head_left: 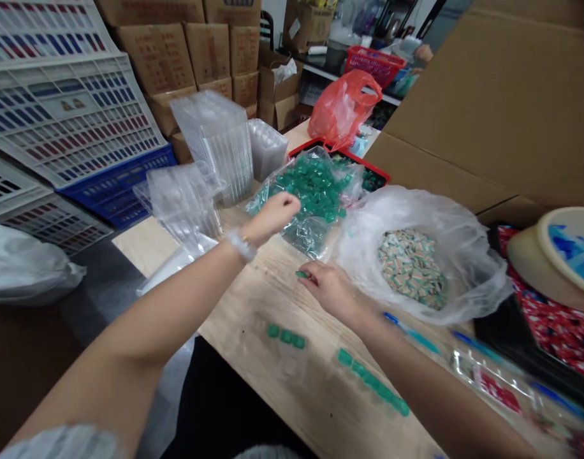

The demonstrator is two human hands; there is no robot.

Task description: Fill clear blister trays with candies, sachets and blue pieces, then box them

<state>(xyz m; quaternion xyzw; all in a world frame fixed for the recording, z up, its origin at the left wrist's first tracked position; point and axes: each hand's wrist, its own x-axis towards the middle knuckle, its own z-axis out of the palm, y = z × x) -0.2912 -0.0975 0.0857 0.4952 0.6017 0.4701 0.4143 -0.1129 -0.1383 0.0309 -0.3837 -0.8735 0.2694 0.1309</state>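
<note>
My left hand [275, 215] is closed at the near left edge of a clear plastic bag holding a heap of small green translucent pieces [315, 182]. Whatever its curled fingers hold, if anything, is hidden. My right hand [331, 288] pinches a small green piece [301, 274] just above the wooden table [254, 287]. Closer to me, a short row of green pieces [286, 336] lies on a clear plastic tray, which is hard to make out. A longer row of green pieces [372, 380] lies beside my right forearm.
A white plastic bag [363, 245] with many small printed pieces lies right of my right hand. Stacked clear plastic trays [220, 150] stand at the back left. A red bag [342, 108], an open cardboard flap [483, 108] and a cream tub [531, 255] are farther out.
</note>
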